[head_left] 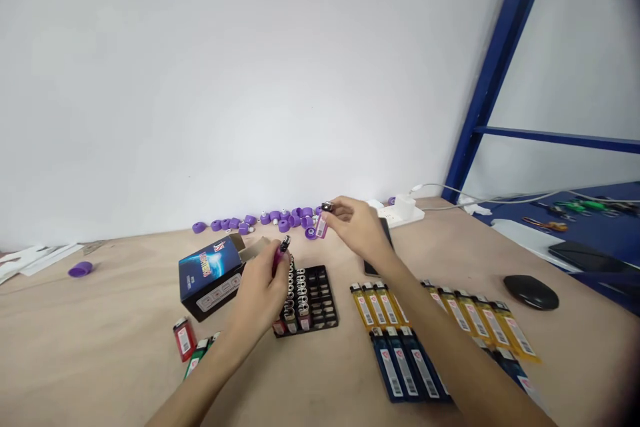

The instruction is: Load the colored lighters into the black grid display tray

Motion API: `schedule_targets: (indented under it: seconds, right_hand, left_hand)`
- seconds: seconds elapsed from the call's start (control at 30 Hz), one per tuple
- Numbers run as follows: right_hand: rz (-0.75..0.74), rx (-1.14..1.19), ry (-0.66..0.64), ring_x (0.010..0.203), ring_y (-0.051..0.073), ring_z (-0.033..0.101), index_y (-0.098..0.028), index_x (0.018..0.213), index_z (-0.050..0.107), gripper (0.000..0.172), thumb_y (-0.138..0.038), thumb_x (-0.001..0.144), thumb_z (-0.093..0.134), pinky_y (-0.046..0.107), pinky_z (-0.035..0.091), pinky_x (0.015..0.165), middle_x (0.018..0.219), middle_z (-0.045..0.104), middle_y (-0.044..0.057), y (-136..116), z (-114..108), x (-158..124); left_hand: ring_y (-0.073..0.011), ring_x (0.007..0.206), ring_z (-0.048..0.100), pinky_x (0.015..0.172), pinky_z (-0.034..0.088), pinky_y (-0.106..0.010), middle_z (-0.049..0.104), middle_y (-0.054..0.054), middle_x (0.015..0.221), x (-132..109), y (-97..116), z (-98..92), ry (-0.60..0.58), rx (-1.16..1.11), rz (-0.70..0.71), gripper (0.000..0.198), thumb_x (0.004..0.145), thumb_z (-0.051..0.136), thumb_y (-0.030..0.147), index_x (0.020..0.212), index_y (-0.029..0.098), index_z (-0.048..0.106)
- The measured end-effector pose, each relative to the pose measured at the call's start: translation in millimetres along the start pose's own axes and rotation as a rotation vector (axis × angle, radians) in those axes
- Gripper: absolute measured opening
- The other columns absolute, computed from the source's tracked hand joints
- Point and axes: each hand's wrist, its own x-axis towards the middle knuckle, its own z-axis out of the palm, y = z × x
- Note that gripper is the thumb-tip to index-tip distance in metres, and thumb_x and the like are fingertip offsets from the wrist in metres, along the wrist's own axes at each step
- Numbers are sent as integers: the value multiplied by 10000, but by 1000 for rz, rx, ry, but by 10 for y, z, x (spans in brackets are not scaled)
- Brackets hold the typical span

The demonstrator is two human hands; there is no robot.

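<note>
Purple caps (284,225) gather near the wall (250,80)

A lone purple cap (81,271) lies at the left of the tabletop (125,347), near loose white papers (53,259). Toward the right side sits a black mouse (530,292); farther back, a white power strip (410,216) bears a white charger (405,205), with a pale cable (440,186) trailing right. Beyond, a blue frame (493,73) stands beside a blue surface (595,231) holding green-handled tools (587,205).

The left hand (261,290) and right hand (363,228) are bare, as are the slender, tapering forearms (440,343) down to the frame's bottom edge.
</note>
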Motion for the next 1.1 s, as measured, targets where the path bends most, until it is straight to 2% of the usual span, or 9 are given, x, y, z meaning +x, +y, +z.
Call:
schedule_targets:
  seconds: [0.07, 0.2, 0.4, 0.6, 0.9, 1.1]
  right_hand:
    - [35, -53, -51, 723, 184, 671, -143, 876, 681, 74, -185, 816, 673, 280, 497, 681, 753, 712, 48, 129, 150, 51]
    - [20, -121, -228, 756, 188, 691, -158, 955, 725, 171, -131, 786, 712, 257, 478, 679, 763, 739, 47, 272, 356, 5]
    - [-9, -180, -406, 823, 198, 684, -140, 944, 719, 119, -152, 883, 617, 253, 444, 659, 860, 748, 96, 388, 423, -60]
    - [-32, -247, -573, 666, 159, 634, -138, 845, 706, 87, -156, 869, 624, 235, 379, 551, 757, 718, 74, 430, 478, -85]
    - [-127, -422, -602, 631, 179, 611, -128, 808, 713, 124, -164, 876, 616, 266, 314, 516, 714, 690, 93, 311, 394, -90]
    - [-210, -516, -616, 682, 222, 641, -123, 821, 729, 97, -126, 838, 634, 288, 333, 544, 759, 706, 125, 197, 379, -96]
  left_hand:
    - [-196, 602, 494, 604, 298, -302, 522, 15, 625, 64, -90, 63, 1, 95, -16, 171, 901, 403, 308, 751, 239, 451]
    - [-183, 536, 455, 571, 274, -288, 473, 39, 556, 152, -195, 182, -20, 242, -56, 231, 852, 526, 390, 693, 243, 445]
    - [-165, 527, 457, 537, 284, -279, 477, 44, 547, 226, -254, 238, -103, 294, -113, 320, 805, 585, 460, 635, 237, 431]
    - [-150, 538, 453, 523, 286, -272, 479, 45, 565, 249, -314, 219, -142, 288, -137, 339, 792, 597, 462, 628, 233, 408]
    - [-145, 538, 443, 517, 268, -270, 479, 44, 559, 244, -301, 221, -157, 284, -145, 356, 799, 586, 473, 617, 229, 402]
    - [-146, 526, 438, 511, 247, -267, 455, 48, 530, 241, -302, 204, -148, 293, -145, 390, 796, 591, 491, 591, 228, 388]
